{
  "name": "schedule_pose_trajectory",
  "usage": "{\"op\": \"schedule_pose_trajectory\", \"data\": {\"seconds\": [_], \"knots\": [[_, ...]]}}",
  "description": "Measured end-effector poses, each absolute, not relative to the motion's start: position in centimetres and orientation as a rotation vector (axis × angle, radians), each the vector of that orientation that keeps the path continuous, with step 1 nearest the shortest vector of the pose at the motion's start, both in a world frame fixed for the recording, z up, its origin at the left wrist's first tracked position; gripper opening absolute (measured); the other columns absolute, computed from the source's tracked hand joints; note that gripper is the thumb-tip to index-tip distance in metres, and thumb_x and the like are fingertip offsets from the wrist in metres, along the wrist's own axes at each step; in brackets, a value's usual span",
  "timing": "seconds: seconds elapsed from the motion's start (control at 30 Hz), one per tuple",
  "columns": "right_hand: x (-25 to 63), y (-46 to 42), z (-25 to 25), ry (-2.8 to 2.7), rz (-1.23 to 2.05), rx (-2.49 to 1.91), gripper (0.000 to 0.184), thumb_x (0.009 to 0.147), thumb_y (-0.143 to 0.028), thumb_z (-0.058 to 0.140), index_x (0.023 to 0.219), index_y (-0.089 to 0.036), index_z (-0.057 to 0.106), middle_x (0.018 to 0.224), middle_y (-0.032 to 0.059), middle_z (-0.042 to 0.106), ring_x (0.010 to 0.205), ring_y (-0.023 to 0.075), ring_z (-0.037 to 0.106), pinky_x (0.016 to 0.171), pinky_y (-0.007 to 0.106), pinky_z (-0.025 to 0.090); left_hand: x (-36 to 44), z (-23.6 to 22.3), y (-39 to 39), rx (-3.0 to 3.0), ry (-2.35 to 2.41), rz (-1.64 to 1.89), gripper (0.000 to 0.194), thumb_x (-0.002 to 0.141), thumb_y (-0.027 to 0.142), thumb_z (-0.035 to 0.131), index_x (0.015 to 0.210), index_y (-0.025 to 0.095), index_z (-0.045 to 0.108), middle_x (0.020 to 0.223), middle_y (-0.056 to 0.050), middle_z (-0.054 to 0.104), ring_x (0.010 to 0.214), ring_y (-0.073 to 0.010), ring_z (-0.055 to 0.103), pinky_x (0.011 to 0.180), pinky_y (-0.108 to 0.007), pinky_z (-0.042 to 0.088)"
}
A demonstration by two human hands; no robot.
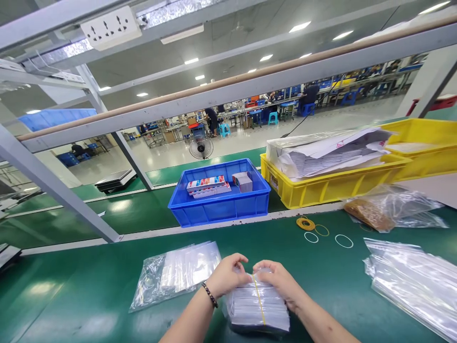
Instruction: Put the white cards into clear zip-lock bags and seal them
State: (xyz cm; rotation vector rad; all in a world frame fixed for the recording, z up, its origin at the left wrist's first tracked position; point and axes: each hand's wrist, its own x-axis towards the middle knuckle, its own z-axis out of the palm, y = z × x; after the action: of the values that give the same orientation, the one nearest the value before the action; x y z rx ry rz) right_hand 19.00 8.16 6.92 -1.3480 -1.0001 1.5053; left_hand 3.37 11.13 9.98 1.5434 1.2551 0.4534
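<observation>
A thick bundle of flat, clear plastic packets (246, 307) lies on the green table right in front of me. One yellow rubber band (259, 300) runs across its top from back to front. My left hand (230, 276) curls over the bundle's back left corner, thumb on top near the band and a dark beaded bracelet on the wrist. Around the back right corner, my right hand (276, 281) is closed on the bundle, fingertips close to the band. The undersides of the fingers are hidden. To the left of my left hand lies a stack of clear plastic bags (182, 269).
Behind the bundle stands a blue bin (217, 207) holding small printed boxes. Right of it, a yellow bin (321, 186) carries stacked paper. Loose rubber bands (305, 223), a bag of brown bands (371, 212) and clear zip bags (410, 281) lie at right. A metal frame post (85, 214) rises at left.
</observation>
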Motion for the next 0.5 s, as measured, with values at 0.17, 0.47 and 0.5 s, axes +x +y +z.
{"op": "schedule_pose_trajectory", "data": {"seconds": [0.17, 0.47, 0.5], "knots": [[18.6, 8.7, 6.2, -1.129, 1.477, -1.425, 0.02, 0.066, -0.016, 0.063, 0.049, -0.016, 0.051, 0.043, -0.0096, 0.043, 0.041, 0.0052, 0.039, 0.044, 0.02, 0.031, 4.2, 10.5, 12.5, 1.666, 1.166, 0.17, 0.008, 0.052, 0.016, 0.059, 0.059, 0.015, 0.06, 0.051, 0.006, 0.051, 0.051, -0.0092, 0.043, 0.048, -0.021, 0.031], [18.0, 9.0, 4.4, -1.139, 1.449, -1.599, 0.018, 0.083, -0.029, 0.055, 0.089, -0.013, 0.06, 0.088, 0.0002, 0.063, 0.072, 0.0128, 0.06, 0.062, 0.028, 0.05, 4.8, 10.9, 12.9, 2.057, 1.077, 0.061, 0.01, 0.061, 0.012, 0.045, 0.054, 0.016, 0.05, 0.058, 0.004, 0.048, 0.061, -0.0114, 0.044, 0.057, -0.023, 0.031], [17.8, 9.1, 4.2, -1.111, 1.445, -1.61, 0.019, 0.084, -0.029, 0.055, 0.091, -0.013, 0.06, 0.09, 0.0006, 0.063, 0.074, 0.0134, 0.06, 0.063, 0.029, 0.051, 5.0, 10.9, 13.1, 2.099, 1.073, 0.025, 0.01, 0.062, 0.013, 0.044, 0.054, 0.016, 0.049, 0.058, 0.004, 0.048, 0.061, -0.0117, 0.045, 0.057, -0.023, 0.032]]}}
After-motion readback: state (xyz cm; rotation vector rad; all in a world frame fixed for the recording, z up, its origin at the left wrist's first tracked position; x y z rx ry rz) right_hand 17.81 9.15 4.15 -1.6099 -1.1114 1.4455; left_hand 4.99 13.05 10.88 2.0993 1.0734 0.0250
